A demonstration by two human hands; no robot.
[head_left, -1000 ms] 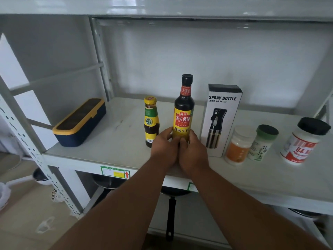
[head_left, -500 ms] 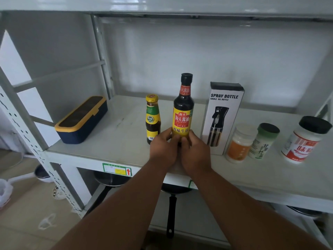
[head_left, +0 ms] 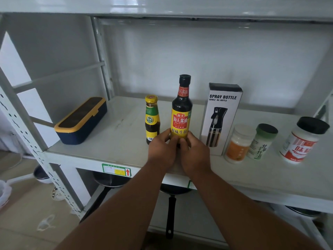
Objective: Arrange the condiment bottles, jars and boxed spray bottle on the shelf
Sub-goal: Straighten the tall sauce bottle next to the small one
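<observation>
Soy sauce bottle (head_left: 181, 112) stands upright on the shelf (head_left: 115, 141); my left hand (head_left: 162, 150) and right hand (head_left: 195, 156) both grip its base.

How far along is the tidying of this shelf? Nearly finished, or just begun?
It looks well along. On the shelf a small yellow-capped bottle, the spray bottle box and three jars already stand upright in a rough row. In hand: the tall soy sauce bottle, gripped low by the left hand and right hand. Left: probably releasing it and perhaps evening the spacing.
</observation>
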